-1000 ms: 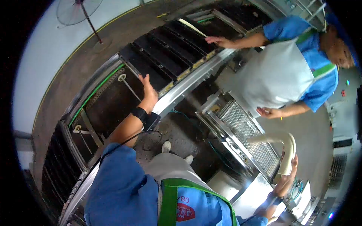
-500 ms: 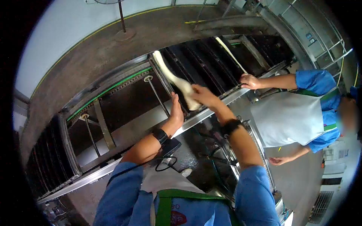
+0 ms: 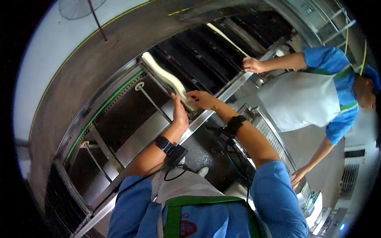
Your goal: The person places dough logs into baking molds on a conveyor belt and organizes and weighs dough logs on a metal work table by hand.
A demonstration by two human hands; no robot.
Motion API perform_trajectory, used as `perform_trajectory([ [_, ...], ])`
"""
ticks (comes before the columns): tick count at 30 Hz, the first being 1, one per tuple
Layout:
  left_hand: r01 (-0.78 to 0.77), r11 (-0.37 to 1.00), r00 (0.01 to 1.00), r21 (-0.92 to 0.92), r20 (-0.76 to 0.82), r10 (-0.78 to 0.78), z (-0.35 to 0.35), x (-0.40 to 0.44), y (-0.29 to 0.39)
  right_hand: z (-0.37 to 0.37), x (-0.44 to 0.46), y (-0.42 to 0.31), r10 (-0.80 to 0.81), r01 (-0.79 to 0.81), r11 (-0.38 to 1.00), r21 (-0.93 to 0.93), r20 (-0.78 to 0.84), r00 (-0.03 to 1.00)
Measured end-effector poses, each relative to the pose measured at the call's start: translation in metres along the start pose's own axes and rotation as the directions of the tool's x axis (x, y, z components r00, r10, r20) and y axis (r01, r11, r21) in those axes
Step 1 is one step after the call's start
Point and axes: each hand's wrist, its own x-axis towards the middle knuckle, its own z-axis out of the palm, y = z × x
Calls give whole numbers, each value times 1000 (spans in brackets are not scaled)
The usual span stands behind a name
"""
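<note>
A long cream-coloured dough strip (image 3: 164, 75) lies slightly bent along a dark slat of the conveyor, its far end by the outer rail. My right hand (image 3: 203, 100) is closed over the strip's near end, fingers curled round its side and partly hiding it. On the other side of that end, my left hand (image 3: 180, 115) is held edge-on with fingers stretched out and together, next to the strip. Whether the left palm presses on it I cannot tell.
Dark conveyor trays (image 3: 202, 59) run between metal rails, with an open frame section and a green-edged chain (image 3: 107, 107) at left. To the right, a co-worker in a white apron (image 3: 297, 101) has a hand (image 3: 254, 65) at a second thin strip (image 3: 226, 39).
The strip and both hands appear farther left as the view shifts. My right hand has come closer to my left at the strip's near end. The co-worker's lower hand has moved down.
</note>
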Motion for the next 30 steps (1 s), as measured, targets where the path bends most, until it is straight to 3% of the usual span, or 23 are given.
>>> perform_trajectory([
  [2,-82,988,997,130,-3,83,-6,9,-7,-9,-16,-11,145,-134,984,118,-94,985],
  [4,-123,918,976,378,-123,182,-9,20,-11,-7,-35,-16,-59,-10,980,-197,-342,938],
  [6,-219,872,953,438,-98,288,-10,38,-27,-11,-66,-23,-123,24,971,-237,-416,901],
  [8,-195,826,918,529,-197,343,17,32,-22,-1,-104,-8,-38,-76,973,-217,-476,879],
  [9,-104,568,830,817,-244,502,-6,64,-48,4,-135,1,-38,-83,974,-212,-508,861],
  [10,36,605,852,795,-341,397,11,57,-34,7,-154,16,-46,-71,978,-198,-530,847],
  [11,-52,623,857,781,-285,429,0,65,-43,9,-188,26,-2,-135,972,-191,-584,812],
  [12,-59,556,841,829,-259,475,12,53,-39,13,-224,35,131,-228,969,-99,-575,808],
  [14,-179,626,829,759,-227,512,22,39,-41,28,-297,63,329,-337,937,96,-570,753],
  [15,-163,565,850,809,-176,497,15,49,-34,28,-334,66,405,-437,897,71,-531,744],
  [16,-95,577,871,811,-213,442,25,40,-29,47,-372,89,540,-435,841,322,-537,648],
  [17,14,566,888,825,-270,371,18,33,-18,71,-403,93,612,-454,791,411,-560,559],
  [18,-14,452,805,892,-259,535,-2,79,-30,85,-434,115,629,-479,767,427,-652,424],
  [19,2,329,694,944,-238,680,-20,124,-42,95,-483,136,712,-346,701,623,-627,315],
  [20,59,317,712,947,-263,652,-13,120,-35,95,-514,111,836,-180,535,825,-485,258],
  [22,128,232,701,964,-253,667,-5,117,-27,126,-566,117,911,-85,411,908,-413,-4],
  [23,95,125,613,988,-157,774,-8,123,-31,141,-591,113,920,13,392,920,-392,0],
  [24,77,16,512,997,-53,858,-9,126,-37,146,-612,102,931,-24,347,938,-347,-116],
  [25,69,7,517,998,-42,855,-5,122,-37,156,-628,103,941,126,333,934,-322,-106],
  [26,62,20,579,998,-52,813,-4,117,-33,169,-643,102,936,173,334,927,-305,-174],
  [28,48,58,692,997,-76,718,7,96,-30,188,-664,106,912,75,297,952,-259,-318],
  [29,85,24,630,996,-73,773,16,86,-35,196,-671,111,910,83,301,950,-260,-322],
  [30,60,128,707,990,-133,695,19,87,-31,202,-679,115,890,6,294,956,-271,-365],
])
